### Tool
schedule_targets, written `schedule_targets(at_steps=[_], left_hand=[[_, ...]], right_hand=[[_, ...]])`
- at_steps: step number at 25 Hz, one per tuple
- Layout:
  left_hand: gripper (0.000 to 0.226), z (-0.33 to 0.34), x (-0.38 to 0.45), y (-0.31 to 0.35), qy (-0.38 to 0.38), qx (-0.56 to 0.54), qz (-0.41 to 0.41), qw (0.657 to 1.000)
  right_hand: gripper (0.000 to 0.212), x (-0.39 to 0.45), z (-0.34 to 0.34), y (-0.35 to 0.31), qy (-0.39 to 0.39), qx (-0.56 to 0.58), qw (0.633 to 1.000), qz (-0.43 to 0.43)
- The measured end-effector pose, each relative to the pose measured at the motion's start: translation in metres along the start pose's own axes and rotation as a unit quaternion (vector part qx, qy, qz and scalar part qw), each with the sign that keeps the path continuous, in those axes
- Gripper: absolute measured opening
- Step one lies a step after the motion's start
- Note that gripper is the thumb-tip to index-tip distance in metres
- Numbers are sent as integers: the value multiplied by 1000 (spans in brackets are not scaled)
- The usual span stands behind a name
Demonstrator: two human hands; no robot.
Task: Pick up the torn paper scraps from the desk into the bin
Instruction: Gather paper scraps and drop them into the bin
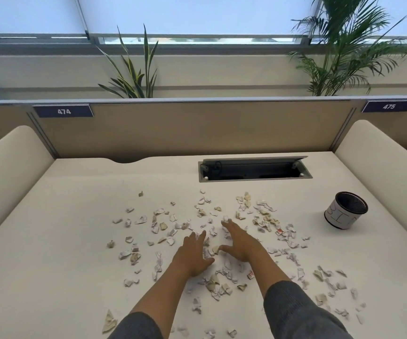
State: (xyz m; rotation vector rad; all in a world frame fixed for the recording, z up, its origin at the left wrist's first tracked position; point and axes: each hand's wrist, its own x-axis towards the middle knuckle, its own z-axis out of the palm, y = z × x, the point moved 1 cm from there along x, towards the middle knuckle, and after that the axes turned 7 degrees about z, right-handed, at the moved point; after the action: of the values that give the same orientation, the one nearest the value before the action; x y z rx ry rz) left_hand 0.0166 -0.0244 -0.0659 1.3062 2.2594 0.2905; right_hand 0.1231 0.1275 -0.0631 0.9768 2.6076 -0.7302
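Fingers (198, 237) of my left hand (193, 253) lie spread and flat on the worktop (58, 236), clamped on nothing; right hand (237, 243) the same, fingers splayed, thumb angled inward. Both palms down, forearms stretched forward from the near edge, hands close together near the worktop's middle with a small gap between them. Scraps (212, 250) sit in that gap, touching both thumbs, and more lie just beyond the fingertips. The rest scatter in a wide band across the middle, running left to right, with another patch toward the near right corner. Bin (346, 210) stands upright toward the right edge, well apart from both hands, mouth open. Right hand is the nearer one to it. No scraps held yet, and I can't see into the bin, so judging the job barely begun. Coming move probably needs both hands to sweep inward, bunch the gap scraps, then carry them rightward. Scraps look light; likely to slip out.
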Motion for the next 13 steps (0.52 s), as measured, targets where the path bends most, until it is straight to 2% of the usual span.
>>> schedule_targets(at_steps=[3,7,9,13], left_hand=[[73,6,1,-5,12,18,21,1000],[32,9,4,-10,69,18,37,997],[20,10,7,-13,99,11,31,995],[10,15,16,-20,123,-13,0,992]], right_hand=[[72,-6,17,-6,11,-36,999,-26],[41,-12,27,-6,77,-39,995,-59],[27,-11,28,-5,95,-49,991,-74],[28,-12,30,4,123,-62,988,-73]])
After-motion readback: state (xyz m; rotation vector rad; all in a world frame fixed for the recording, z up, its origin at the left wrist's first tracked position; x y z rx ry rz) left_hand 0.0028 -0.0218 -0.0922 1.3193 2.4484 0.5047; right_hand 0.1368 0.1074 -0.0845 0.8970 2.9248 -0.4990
